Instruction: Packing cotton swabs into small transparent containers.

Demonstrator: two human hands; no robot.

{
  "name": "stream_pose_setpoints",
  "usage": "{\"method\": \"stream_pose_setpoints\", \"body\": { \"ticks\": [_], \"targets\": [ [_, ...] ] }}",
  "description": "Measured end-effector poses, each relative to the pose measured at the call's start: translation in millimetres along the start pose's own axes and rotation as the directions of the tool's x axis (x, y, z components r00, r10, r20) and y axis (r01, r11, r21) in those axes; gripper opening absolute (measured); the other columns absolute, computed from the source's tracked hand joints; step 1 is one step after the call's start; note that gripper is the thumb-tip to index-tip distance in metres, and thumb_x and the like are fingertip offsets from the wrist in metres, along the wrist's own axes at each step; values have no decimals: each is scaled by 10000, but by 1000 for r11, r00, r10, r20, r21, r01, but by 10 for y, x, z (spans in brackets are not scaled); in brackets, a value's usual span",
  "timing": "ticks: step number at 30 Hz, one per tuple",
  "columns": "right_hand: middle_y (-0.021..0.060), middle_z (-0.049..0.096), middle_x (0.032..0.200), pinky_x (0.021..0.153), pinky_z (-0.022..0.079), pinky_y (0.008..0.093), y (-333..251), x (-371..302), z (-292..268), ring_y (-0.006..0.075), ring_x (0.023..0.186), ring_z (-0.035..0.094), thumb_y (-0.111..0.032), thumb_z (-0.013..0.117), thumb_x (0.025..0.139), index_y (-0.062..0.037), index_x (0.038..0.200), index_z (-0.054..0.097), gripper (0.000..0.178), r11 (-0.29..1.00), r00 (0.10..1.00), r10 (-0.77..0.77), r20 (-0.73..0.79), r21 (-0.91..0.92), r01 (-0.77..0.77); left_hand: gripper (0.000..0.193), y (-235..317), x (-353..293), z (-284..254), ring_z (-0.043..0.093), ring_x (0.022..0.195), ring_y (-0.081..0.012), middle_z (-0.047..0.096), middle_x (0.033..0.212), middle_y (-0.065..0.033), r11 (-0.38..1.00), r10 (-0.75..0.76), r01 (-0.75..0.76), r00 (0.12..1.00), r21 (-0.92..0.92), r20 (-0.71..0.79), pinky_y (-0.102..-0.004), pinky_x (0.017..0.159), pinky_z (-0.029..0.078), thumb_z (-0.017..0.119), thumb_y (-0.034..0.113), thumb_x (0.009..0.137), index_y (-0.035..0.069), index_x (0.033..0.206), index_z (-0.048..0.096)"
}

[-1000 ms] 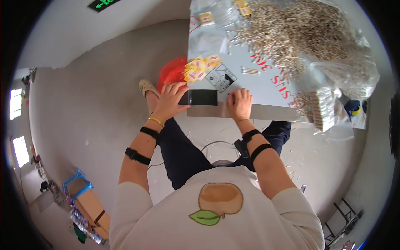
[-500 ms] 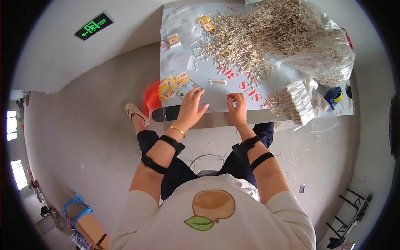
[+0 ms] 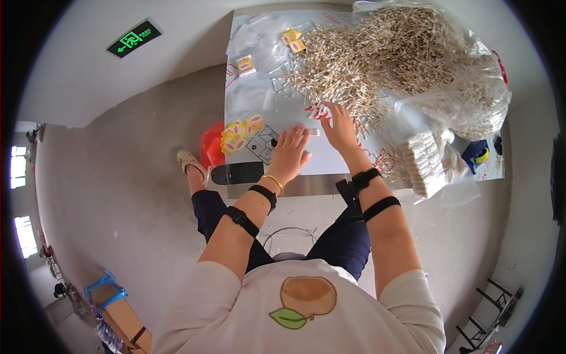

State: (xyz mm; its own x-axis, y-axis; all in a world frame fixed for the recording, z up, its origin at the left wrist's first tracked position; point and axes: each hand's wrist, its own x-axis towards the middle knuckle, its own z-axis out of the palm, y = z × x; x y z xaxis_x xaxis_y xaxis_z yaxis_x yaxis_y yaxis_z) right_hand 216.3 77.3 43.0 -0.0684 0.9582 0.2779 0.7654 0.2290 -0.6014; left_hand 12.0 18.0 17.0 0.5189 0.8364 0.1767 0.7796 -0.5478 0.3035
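Observation:
Loose cotton swabs (image 3: 339,74) lie in a large heap on the far part of the table (image 3: 292,112), running back into a big clear plastic bag (image 3: 480,88). A small neat row of cotton swabs (image 3: 315,133) sits in front of me. Over its left end rests my left hand (image 3: 290,154), fingers stretched out and palm down, partly hiding it. My right hand (image 3: 340,128) is at the near edge of the heap, thumb and fingers apart, with nothing visible in it. Left of my left hand is a spread of small yellow printed cards (image 3: 239,135).
Thin clear bags (image 3: 253,38), a small filled packet (image 3: 245,65) and more yellow cards (image 3: 293,40) lie far left. A dark flat object (image 3: 237,173) is at the near edge. To the right are stacked white-tipped swab bundles (image 3: 423,165) and a blue tape dispenser (image 3: 476,156).
My right hand has moved away from me to the heap, its fingers spreading. My left hand has shifted right onto the small row of swabs. The view has shifted slightly.

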Motion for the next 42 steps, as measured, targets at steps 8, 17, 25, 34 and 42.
{"method": "stream_pose_setpoints", "body": {
  "ticks": [8, 17, 25, 34, 42],
  "targets": [
    [132, 606, 1347, 1078, 452, 470, 46, 269, 310, 379, 1251, 548, -178, 675, 918, -105, 1295, 628, 386, 994, 999, -4, 45, -106, 8, 713, 59, -307, -53, 326, 1515, -319, 337, 1646, -129, 999, 5, -8, 999, 44, 52, -552, 1242, 240, 581, 409, 1000, 46, 1575, 368],
    [66, 599, 1076, 920, 445, 449, -175, 438, 510, 304, 1080, 554, -207, 721, 864, -160, 967, 762, 121, 940, 998, 47, -39, -337, -57, 749, 102, -669, -109, 268, 1551, -300, 288, 1678, -113, 1000, -12, 12, 997, 0, 80, -546, 1266, 194, 587, 399, 994, 66, 1608, 317],
    [89, 643, 1141, 1020, 412, 455, -262, 640, 620, 303, 1183, 565, -265, 739, 790, -106, 960, 791, 238, 750, 948, 298, 112, -642, -159, 747, 115, -673, -114, 266, 1554, -284, 284, 1681, -102, 999, -14, 16, 998, -40, 64, -541, 1276, 169, 594, 374, 983, 95, 1615, 312],
    [117, 654, 1094, 982, 447, 503, 202, -485, -459, 339, 1153, 594, -320, 773, 742, -157, 832, 782, 186, 803, 881, 439, 176, -517, -297, 750, 108, -652, -129, 299, 1538, -304, 302, 1664, -128, 990, -33, 38, 999, -136, 39, -536, 1271, 196, 628, 329, 946, 62, 1582, 334],
    [114, 646, 1084, 925, 499, 490, 658, -703, -884, 348, 1114, 595, -113, 765, 800, -125, 1095, 719, 299, 923, 961, 273, -52, -268, -277, 723, 99, -643, -123, 298, 1524, -351, 307, 1630, -180, 972, -58, 53, 998, -229, -16, -505, 1275, 225, 664, 276, 910, 29, 1522, 370]
  ]
}}
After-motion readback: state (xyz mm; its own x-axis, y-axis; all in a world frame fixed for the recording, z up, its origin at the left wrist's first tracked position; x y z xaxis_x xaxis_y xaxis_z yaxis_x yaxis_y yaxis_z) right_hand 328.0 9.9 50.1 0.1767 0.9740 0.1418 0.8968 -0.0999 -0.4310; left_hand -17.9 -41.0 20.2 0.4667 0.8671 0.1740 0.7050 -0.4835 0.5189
